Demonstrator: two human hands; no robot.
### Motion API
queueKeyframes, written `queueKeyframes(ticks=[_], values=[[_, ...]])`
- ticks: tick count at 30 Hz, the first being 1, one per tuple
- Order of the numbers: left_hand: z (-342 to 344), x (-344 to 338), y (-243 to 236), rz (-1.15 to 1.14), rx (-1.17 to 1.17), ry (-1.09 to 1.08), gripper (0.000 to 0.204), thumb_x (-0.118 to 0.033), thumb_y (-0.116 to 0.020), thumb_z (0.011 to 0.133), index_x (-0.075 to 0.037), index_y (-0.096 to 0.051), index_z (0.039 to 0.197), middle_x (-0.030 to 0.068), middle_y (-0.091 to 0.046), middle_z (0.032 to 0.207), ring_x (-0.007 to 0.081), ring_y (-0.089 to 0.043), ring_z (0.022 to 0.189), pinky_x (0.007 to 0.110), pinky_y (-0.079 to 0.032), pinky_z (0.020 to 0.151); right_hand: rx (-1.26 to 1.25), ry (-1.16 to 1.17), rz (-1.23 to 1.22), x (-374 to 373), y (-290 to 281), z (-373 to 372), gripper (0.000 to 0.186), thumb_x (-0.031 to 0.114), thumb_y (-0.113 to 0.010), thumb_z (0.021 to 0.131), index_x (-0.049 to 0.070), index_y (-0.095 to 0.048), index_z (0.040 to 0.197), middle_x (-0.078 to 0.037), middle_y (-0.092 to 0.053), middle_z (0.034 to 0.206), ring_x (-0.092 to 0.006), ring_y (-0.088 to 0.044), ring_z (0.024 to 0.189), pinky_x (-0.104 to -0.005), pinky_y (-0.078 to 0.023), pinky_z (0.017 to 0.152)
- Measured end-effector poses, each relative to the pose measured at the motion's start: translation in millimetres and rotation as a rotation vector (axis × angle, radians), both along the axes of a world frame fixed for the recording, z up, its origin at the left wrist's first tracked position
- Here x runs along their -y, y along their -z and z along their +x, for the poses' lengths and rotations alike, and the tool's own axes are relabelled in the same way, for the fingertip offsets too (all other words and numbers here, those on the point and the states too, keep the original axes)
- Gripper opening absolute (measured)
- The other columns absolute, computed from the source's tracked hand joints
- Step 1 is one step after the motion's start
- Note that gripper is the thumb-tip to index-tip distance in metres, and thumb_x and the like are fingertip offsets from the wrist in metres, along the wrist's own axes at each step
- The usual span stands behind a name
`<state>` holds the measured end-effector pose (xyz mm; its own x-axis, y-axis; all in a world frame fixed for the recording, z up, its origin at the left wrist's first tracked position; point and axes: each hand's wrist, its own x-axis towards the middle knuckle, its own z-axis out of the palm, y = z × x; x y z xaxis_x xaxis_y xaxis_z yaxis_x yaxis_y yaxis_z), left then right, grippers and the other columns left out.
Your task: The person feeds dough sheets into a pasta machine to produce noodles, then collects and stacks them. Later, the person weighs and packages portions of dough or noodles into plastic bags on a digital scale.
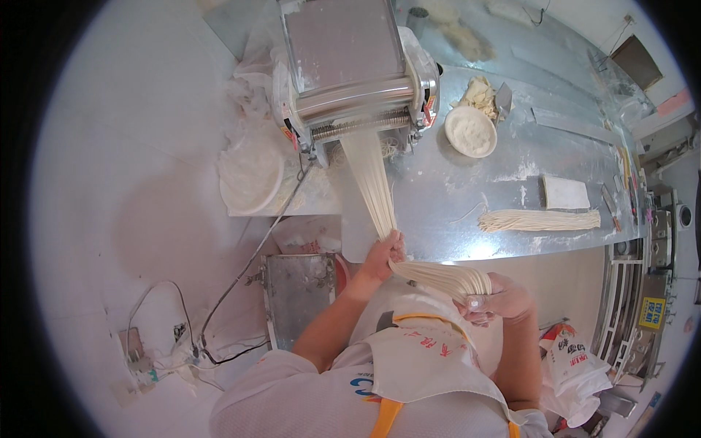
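Pale noodles (370, 184), probably soft and easily torn; best held bunched. Left hand (386, 253), right hand (505, 295): fingers closed around them.

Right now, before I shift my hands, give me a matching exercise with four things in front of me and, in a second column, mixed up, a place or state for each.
Column one:
1. Left hand
2. Right hand
3. Round bowl
4. Noodle bundle

Column two:
A. Holds white powder
B. Closed on the noodle strands, nearer the machine
C. Lies stretched out by the near edge of the metal table
D. At the strands' far end from the machine

Pairs: 1-B, 2-D, 3-A, 4-C.
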<state>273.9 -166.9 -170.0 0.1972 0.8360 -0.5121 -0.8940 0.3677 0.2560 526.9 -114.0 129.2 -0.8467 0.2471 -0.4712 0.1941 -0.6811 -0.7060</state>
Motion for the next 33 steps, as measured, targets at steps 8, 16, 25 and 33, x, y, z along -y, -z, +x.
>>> queueKeyframes(ticks=[8,16,25,33], values=[[13,10,15,-0.070,0.098,-0.023,0.026,-0.032,-0.066,0.107,-0.006,-0.058,0.106,-0.0043,-0.046,0.075,0.0075,-0.041,0.061,0.023,-0.038,0.055,-0.070,-0.024,-0.007,-18,9,3,0.031,0.033,-0.069,0.104,0.004,-0.060,0.102,0.001,-0.051,0.072,-0.0056,-0.042,0.055,-0.0241,-0.033,0.047],[43,12,14,-0.190,0.188,-0.137,0.024,-0.029,-0.063,0.108,-0.007,-0.056,0.104,-0.0049,-0.045,0.075,0.0063,-0.040,0.061,0.021,-0.036,0.054,-0.094,-0.125,-0.047,-56,24,36,0.031,0.035,-0.067,0.105,0.004,-0.060,0.102,0.002,-0.052,0.073,-0.0056,-0.043,0.055,-0.0241,-0.034,0.047],[89,-4,77,-0.166,0.477,-0.394,0.007,-0.004,-0.063,0.102,-0.003,-0.060,0.109,-0.0046,-0.050,0.079,0.0055,-0.048,0.066,0.021,-0.047,0.060,-0.050,-0.392,0.000,-152,37,139,0.030,0.034,-0.068,0.104,0.006,-0.062,0.094,0.006,-0.046,0.067,-0.0053,-0.040,0.056,-0.0244,-0.035,0.050],[215,-124,24,-0.018,-0.119,-0.660,0.011,-0.007,-0.058,0.107,0.000,-0.060,0.116,0.0111,-0.063,0.108,0.0273,-0.061,0.106,0.048,-0.050,0.108,0.173,-0.564,0.110,-279,41,357,0.035,0.035,-0.069,0.102,0.010,-0.058,0.080,0.006,-0.045,0.065,-0.0061,-0.041,0.056,-0.0269,-0.032,0.049]])
